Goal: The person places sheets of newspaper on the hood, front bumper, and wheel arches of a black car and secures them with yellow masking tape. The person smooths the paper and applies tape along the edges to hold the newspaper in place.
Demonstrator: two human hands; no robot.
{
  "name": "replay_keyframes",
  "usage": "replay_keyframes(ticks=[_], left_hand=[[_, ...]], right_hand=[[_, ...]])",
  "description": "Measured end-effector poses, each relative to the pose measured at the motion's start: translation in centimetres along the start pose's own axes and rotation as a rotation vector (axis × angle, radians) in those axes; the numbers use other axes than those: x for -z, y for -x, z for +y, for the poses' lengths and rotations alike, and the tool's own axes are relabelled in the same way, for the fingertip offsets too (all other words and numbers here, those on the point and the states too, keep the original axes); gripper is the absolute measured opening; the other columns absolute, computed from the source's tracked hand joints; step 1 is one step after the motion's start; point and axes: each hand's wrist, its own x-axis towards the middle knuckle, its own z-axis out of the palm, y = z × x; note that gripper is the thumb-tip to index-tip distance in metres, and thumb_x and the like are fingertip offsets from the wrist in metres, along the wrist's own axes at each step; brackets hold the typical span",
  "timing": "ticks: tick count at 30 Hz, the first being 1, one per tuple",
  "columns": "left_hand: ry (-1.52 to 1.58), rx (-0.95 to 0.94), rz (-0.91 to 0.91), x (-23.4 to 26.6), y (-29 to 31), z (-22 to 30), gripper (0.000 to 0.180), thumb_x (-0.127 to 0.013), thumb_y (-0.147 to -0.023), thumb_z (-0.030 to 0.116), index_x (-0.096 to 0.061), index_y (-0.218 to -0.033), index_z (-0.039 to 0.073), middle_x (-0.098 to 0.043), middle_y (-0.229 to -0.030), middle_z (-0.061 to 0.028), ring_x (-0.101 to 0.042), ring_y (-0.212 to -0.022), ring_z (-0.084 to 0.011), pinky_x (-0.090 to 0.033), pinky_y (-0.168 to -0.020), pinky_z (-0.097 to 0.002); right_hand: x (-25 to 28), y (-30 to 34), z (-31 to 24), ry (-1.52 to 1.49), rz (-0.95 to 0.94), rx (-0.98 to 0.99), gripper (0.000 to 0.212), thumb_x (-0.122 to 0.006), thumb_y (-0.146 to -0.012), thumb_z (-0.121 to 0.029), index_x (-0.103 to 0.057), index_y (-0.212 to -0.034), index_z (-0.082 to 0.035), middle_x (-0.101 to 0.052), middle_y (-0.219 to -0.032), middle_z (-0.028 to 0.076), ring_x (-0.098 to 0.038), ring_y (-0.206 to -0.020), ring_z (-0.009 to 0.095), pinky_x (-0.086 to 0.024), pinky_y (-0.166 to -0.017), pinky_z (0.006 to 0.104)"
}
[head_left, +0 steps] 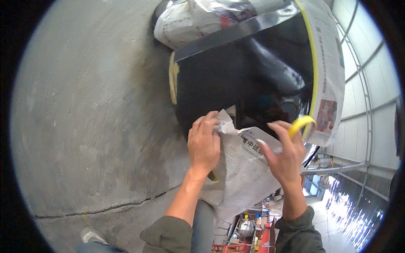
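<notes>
A loose sheet of newspaper (247,181) hangs in front of a glossy black car body panel (236,76). My left hand (203,145) is closed on the sheet's crumpled upper left corner, against the panel's lower edge. At the sheet's upper right, my right hand (287,156) has its thumb on the paper and its fingers bent near the panel. A roll of yellow masking tape (300,123) is carried on that hand's fingers. Yellow tape (313,55) runs down the panel's right edge, fixing more newspaper (329,76) there.
Paper and clear plastic cover a rounded part (202,25) at the top. A grey concrete floor (93,105) with a crack lies left. My shoe (93,236) stands at lower left. Below are a red rack with several supplies (257,236) and, at right, metal wall framing (365,84).
</notes>
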Motion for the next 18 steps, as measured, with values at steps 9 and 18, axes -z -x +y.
replay_keyframes(ticks=[9,18], left_hand=[[-0.004,-0.032,0.014,-0.9,-0.1,0.2,0.037,-0.055,-0.082,-0.005,-0.058,-0.118,0.004,-0.064,-0.129,-0.0127,-0.055,-0.121,-0.0359,-0.043,-0.105,-0.0451],[-0.031,-0.196,-0.017,0.9,-2.9,3.7,0.049,-0.047,-0.081,-0.002,-0.055,-0.129,0.000,-0.054,-0.140,-0.0176,-0.048,-0.135,-0.0332,-0.032,-0.117,-0.0424]], right_hand=[[-2.5,27.8,-0.7,-0.908,-0.098,-1.235,0.080,-0.080,-0.071,-0.011,-0.047,-0.143,-0.002,-0.056,-0.133,0.011,-0.055,-0.107,0.022,-0.046,-0.094,0.0361],[-9.5,29.4,-4.3,-0.933,-0.065,-1.113,0.035,-0.081,-0.075,-0.012,-0.069,-0.107,-0.002,-0.070,-0.106,0.010,-0.065,-0.101,0.025,-0.047,-0.095,0.0365]])
